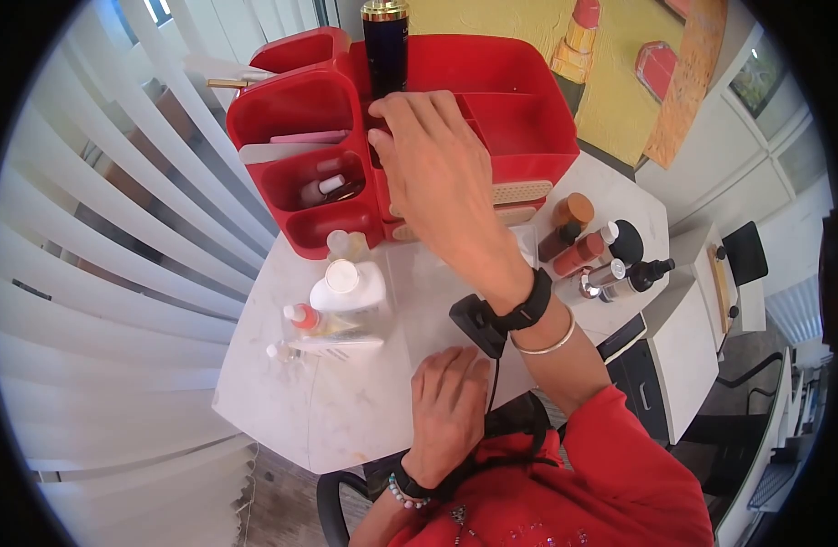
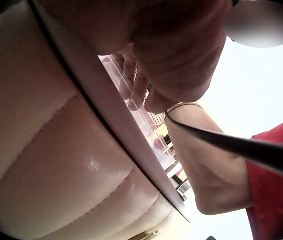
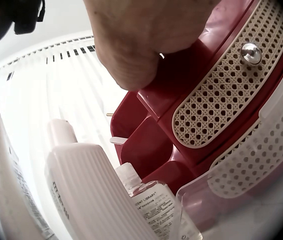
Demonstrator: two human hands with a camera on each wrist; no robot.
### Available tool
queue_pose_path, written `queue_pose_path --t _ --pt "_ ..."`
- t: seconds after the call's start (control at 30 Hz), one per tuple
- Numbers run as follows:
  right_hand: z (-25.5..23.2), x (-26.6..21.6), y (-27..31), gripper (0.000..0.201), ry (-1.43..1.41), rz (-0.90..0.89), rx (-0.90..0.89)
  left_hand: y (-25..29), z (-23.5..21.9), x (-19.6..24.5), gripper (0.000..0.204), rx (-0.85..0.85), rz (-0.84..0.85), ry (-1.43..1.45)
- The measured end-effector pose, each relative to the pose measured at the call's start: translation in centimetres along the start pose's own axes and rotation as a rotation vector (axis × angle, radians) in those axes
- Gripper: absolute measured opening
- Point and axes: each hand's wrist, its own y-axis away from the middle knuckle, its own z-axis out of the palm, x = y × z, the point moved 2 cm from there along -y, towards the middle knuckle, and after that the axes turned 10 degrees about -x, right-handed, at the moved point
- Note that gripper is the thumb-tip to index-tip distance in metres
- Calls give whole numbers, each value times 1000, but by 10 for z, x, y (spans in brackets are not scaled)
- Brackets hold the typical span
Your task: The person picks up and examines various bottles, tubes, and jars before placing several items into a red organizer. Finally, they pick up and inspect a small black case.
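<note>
A red organizer (image 1: 528, 169) with several compartments stands at the back of the white table. My right hand (image 1: 442, 173) reaches over its middle, fingers bent down into a compartment right in front of a dark blue bottle (image 1: 385, 50) with a gold collar. The fingertips are hidden behind the hand, so I cannot tell whether they hold anything. In the right wrist view that hand (image 3: 146, 40) is above the red wall and a woven drawer front (image 3: 221, 85). At the table's front edge rests my left hand (image 1: 448, 406), fingers loosely extended and holding nothing.
White bottles (image 1: 346, 292) and a small coral bottle (image 1: 302, 316) cluster at the left, by a clear tray (image 1: 410, 273). Several cosmetic bottles (image 1: 579, 255) stand at the right. A pink item (image 1: 310, 137) lies in a left compartment. White blinds (image 1: 118, 237) hang along the left.
</note>
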Motion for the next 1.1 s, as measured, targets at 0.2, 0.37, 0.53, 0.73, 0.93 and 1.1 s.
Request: queue_pose_path --t 0.2,0.37,0.53,0.73,0.93,1.1 --pt "3 1 0 19 6 4 0 0 2 -1 37 10 0 -3" --pt "2 1 1 18 -6 4 2 -1 2 0 38 7 -3 -6" --pt "3 2 1 18 -9 6 12 -2 1 1 39 10 -2 -21" --pt "2 2 2 16 -15 -12 28 -2 2 3 39 11 -4 -30" --pt "2 2 3 12 -17 -15 32 1 3 1 43 -13 4 -52" --pt "5 3 3 10 9 -24 45 -2 2 3 40 7 2 -41"
